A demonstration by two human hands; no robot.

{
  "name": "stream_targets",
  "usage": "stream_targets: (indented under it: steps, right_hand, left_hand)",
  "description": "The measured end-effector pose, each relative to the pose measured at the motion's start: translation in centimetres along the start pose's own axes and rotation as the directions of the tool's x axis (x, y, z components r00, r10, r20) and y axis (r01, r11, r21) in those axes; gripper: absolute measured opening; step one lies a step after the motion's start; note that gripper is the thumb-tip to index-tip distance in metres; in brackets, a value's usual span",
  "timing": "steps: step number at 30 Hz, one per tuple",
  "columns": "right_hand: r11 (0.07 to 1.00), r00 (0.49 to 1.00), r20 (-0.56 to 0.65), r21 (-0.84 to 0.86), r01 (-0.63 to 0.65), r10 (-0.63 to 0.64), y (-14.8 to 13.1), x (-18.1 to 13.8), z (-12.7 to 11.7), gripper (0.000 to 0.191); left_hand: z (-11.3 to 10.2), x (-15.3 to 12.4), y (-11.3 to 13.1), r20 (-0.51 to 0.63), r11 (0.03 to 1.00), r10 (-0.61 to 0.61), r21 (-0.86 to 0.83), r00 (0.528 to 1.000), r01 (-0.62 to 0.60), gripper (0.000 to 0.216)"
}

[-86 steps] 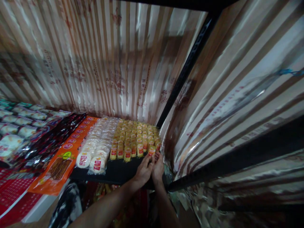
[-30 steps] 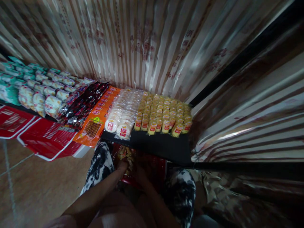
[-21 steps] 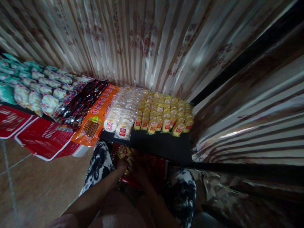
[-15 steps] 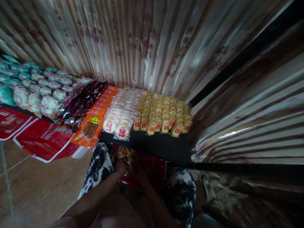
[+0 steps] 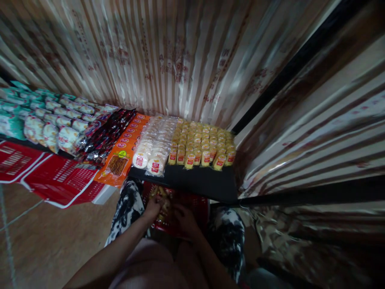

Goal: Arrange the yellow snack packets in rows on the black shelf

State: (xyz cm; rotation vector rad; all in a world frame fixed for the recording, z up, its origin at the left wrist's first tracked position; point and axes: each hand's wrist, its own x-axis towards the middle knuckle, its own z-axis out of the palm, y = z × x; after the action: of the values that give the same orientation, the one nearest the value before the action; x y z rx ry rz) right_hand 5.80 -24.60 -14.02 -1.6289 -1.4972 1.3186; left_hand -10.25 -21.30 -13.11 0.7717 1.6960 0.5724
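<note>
Basket (image 5: 195,208) shadowed | left hand (image 5: 153,206), right hand (image 5: 185,218) grip unclear

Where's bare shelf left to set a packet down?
Bare black shelf runs along the front edge, below the yellow packets and right of the round white packets. Behind that strip, packets sit edge to edge. Both hands, left hand and right hand, are down in the crowded red basket.

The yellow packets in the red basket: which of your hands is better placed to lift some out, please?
Probably the left hand: it rests on the yellow packets in the red basket. The right hand sits beside them, lower.
</note>
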Motion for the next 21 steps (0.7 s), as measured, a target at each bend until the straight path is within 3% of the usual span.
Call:
stream_targets:
  steps: [8,13,17,21]
  right_hand:
    - [0.986,0.986,0.061,-0.052,0.16,-0.156,-2.9,-2.6,-2.6,0.04]
    - [0.951,0.952,0.111,-0.09,0.295,-0.284,-3.9,-3.7,-3.5,0.05]
    - [0.934,0.937,0.048,-0.079,0.35,-0.347,-4.1,-4.0,-3.9,0.047]
    - [0.942,0.942,-0.056,-0.069,0.328,-0.332,-4.0,-4.2,-4.6,0.037]
  left_hand:
    - [-1.8,-3.5,2.2,0.121,0.947,-0.02,-0.316,0.992,0.058,0.017]
    - [-2.4,-5.4,4.2,0.2,0.877,-0.095,-0.447,0.975,0.177,0.027]
    - [-2.5,-7.0,6.0,0.23,0.878,-0.094,-0.439,0.969,0.19,0.033]
    - [-2.4,-8.1,7.1,0.303,0.87,-0.054,-0.453,0.952,0.193,0.022]
